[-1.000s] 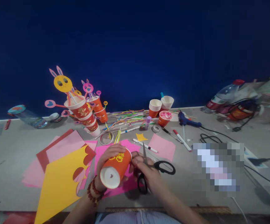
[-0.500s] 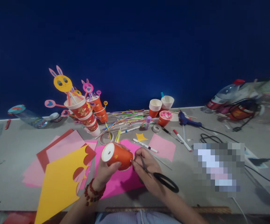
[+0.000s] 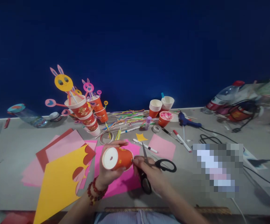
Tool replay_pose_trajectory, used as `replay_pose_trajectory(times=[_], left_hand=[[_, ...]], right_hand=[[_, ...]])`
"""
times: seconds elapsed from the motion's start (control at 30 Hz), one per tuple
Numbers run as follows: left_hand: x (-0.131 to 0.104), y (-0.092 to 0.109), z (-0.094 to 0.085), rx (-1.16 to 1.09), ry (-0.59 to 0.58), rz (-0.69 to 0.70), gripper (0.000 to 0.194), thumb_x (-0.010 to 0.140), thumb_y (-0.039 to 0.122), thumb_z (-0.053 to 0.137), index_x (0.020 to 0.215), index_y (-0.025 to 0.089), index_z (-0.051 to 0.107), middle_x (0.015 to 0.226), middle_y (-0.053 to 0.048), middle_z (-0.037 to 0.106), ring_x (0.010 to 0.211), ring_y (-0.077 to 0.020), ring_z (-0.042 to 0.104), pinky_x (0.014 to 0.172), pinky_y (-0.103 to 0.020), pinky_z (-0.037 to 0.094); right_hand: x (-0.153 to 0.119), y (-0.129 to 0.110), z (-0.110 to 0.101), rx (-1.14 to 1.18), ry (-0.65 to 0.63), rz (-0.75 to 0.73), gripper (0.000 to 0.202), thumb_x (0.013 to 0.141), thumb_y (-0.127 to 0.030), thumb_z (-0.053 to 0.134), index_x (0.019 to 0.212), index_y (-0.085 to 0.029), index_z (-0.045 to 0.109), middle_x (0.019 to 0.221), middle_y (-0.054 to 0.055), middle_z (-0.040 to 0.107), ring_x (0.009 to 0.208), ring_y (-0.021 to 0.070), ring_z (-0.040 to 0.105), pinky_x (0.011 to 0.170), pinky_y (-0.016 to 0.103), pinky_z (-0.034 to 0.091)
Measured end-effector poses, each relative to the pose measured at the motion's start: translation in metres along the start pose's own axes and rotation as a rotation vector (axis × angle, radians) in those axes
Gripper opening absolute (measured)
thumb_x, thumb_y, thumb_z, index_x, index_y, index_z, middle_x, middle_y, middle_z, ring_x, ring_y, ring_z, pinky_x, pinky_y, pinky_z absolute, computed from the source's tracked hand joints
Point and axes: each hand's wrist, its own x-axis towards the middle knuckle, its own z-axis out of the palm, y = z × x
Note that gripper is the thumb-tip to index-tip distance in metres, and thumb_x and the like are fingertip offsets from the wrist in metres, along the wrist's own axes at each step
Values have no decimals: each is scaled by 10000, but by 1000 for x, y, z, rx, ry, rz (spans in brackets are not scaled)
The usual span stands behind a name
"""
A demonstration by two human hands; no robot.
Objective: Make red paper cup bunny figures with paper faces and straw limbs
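Note:
In my left hand (image 3: pixel 110 175) a red paper cup (image 3: pixel 123 157) lies on its side, my fingers wrapped round it. Its white base, with a small dark hole, faces left and toward me. My right hand (image 3: pixel 153 174) is closed around black-handled scissors (image 3: pixel 165 165); their blades point up and away, and the handle loops stick out on either side of the hand. Thumb and fingertips of that hand touch the cup's rim end. Whatever they pinch there is too small to make out. Beneath the cup lies a bright pink paper sheet (image 3: pixel 125 185).
Yellow paper (image 3: pixel 55 177) with round cutouts overlaps other sheets at left. Stacked-cup figures (image 3: pixel 79 109) stand behind. Thin coloured sticks (image 3: pixel 125 119), a marker (image 3: pixel 146 146), paper cups (image 3: pixel 155 107) and a blue glue gun (image 3: pixel 188 121) with its cord occupy the back and right.
The scissors have swung in my right hand, so their blades now point upward and both handle loops show. The cup has turned slightly, with its base facing me more.

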Motion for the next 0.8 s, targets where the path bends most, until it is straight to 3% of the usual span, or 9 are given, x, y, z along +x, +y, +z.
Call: replay_pose_trajectory(times=[0.07,0.23,0.4,0.53,0.8], left_hand=[[-1,-2,1,11,-3,18,539,723,365,847,1160,242,557,1279,-125,653,1119,-318,681,957,-494,562],[-5,-9,1,-64,28,-164,506,752,406,814,1157,214,578,1076,-113,726,1006,-305,708,859,-448,593],[-7,-12,-1,-202,5,-265,509,750,417,807,1170,231,587,1035,-101,731,942,-304,710,798,-438,596],[-4,-11,-5,-270,-61,-368,384,791,441,761,1073,202,655,998,-105,742,878,-282,708,798,-425,589],[15,9,-10,-310,-181,-622,384,732,435,816,957,156,679,888,-87,741,785,-232,694,733,-348,575]], right_hand=[[0,2,2,62,22,38,426,894,-500,531,574,-219,544,608,-14,518,617,158,501,646,262,415],[-6,-8,1,-62,65,0,381,898,-482,561,612,-231,566,649,-9,561,692,181,557,707,266,440],[-11,-20,0,-124,59,-44,364,904,-450,534,604,-244,542,648,-1,557,689,198,565,694,277,445],[-7,-12,-1,-115,-21,-121,371,935,-418,505,614,-232,495,645,-13,530,657,168,533,675,264,432],[-3,1,-10,-291,-124,-265,376,984,-375,492,639,-223,481,676,-26,515,694,151,516,696,260,410]])
